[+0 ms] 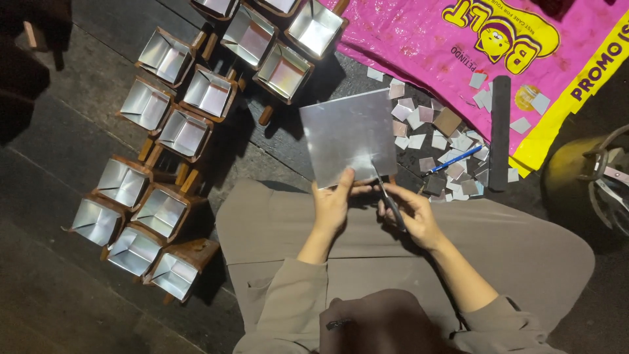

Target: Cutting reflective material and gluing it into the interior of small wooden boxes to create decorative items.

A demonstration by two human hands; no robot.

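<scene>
Holding a square silver sheet [349, 136] up over the lap, left hand [334, 204] pinching its lower edge, thumb on top. Right hand [414, 216] clenched around dark scissors [386, 193], blades entering the sheet's lower right corner. Judging by the cut: keeping the sheet taut and level, feeding it into the blades rather than twisting the wrist, keeping fingers clear of the line. Lying nearby on the floor: small cut squares [432, 131], a blue pen [453, 159], a pink plastic bag [419, 39], rows of foil-lined wooden moulds [187, 131].
</scene>
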